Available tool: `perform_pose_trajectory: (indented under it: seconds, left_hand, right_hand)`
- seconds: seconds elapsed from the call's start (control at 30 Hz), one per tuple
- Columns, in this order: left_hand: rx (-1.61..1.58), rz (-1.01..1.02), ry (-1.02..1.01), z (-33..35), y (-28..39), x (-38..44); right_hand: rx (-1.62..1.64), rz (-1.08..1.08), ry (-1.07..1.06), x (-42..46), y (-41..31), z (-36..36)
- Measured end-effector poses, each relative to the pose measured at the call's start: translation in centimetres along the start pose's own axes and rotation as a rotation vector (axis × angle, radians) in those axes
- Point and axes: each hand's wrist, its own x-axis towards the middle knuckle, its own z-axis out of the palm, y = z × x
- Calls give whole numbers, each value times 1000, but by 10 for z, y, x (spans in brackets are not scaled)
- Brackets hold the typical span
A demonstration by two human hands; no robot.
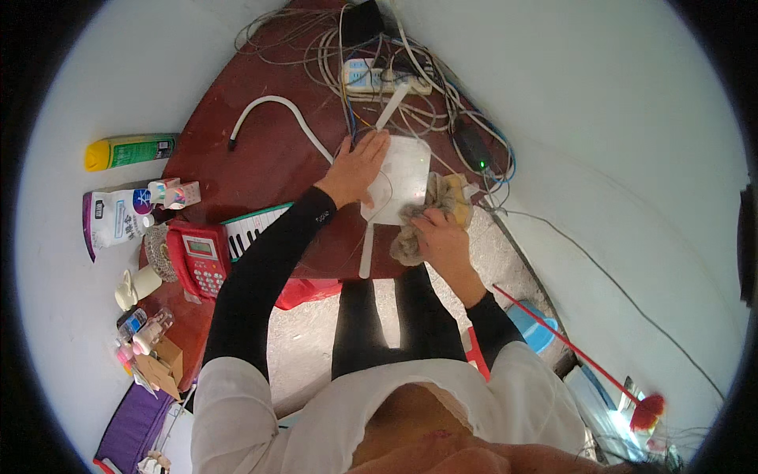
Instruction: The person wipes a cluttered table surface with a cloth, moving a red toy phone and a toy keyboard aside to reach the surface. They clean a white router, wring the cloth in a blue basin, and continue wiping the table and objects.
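A white Wi-Fi router lies on a dark red table, small lights showing on its top. Its white antennas stick out, one toward the power strip and one toward the table's front edge. My left hand holds the router by its left side, fingers at the far corner and thumb lower down. Bunched in my right hand is a grey-brown cloth, touching the router's lower right corner. Behind the cloth sits a yellowish item, partly covered.
Tangled cables surround a white power strip and a black adapter with a green light. A white curved tube lies on the table. At left are a red telephone, a toy keyboard and a yellow-capped bottle.
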Motion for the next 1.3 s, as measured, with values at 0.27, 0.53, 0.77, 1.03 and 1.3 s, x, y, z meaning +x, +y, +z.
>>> perform_pose_trajectory:
  seconds: [0.27,0.53,0.77,1.03,1.3]
  left_hand:
    - [-90,112,215,-12,-11,-33]
    - [-957,-432,571,148,61,-176]
    - [-2099,-836,622,140,157,-99]
    - [-2214,-960,845,133,166,-60]
    - [-2314,-849,1130,124,169,-62]
  right_hand:
    - [339,294,-23,-89,14,-24]
    - [552,477,212,-128,-8,-11]
    - [453,314,6,-108,12,-14]
    - [507,75,-477,76,108,-12]
    - [788,17,-688,143,105,-6]
